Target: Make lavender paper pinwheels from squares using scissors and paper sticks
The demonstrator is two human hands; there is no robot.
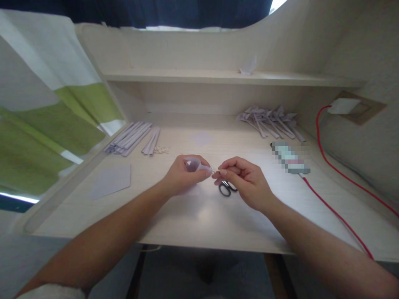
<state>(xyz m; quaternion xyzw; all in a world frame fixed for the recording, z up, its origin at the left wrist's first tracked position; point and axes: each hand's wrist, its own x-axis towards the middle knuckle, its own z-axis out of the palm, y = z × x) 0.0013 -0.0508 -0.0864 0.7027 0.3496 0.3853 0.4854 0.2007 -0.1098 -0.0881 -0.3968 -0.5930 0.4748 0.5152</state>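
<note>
My left hand [178, 177] is closed on a curled piece of pale paper [193, 164], its thumb and fingers pinching the paper's edge. Close to it on the right, my right hand [251, 182] pinches a tiny, thin pale piece [215, 170] between thumb and fingers. That piece meets the right end of the paper; whether it passes through cannot be made out. Scissors with dark handles [224, 190] lie on the desk under my right hand, their blades partly hidden by it.
Rolled paper sticks [129, 138] and small pale bits [162, 150] lie at left, above a paper sheet [112, 180]. Paper pinwheels [271, 120] are piled back right, near a phone [288, 157] with a red cable [336, 219]. A folded paper piece [247, 67] sits on the shelf [187, 77].
</note>
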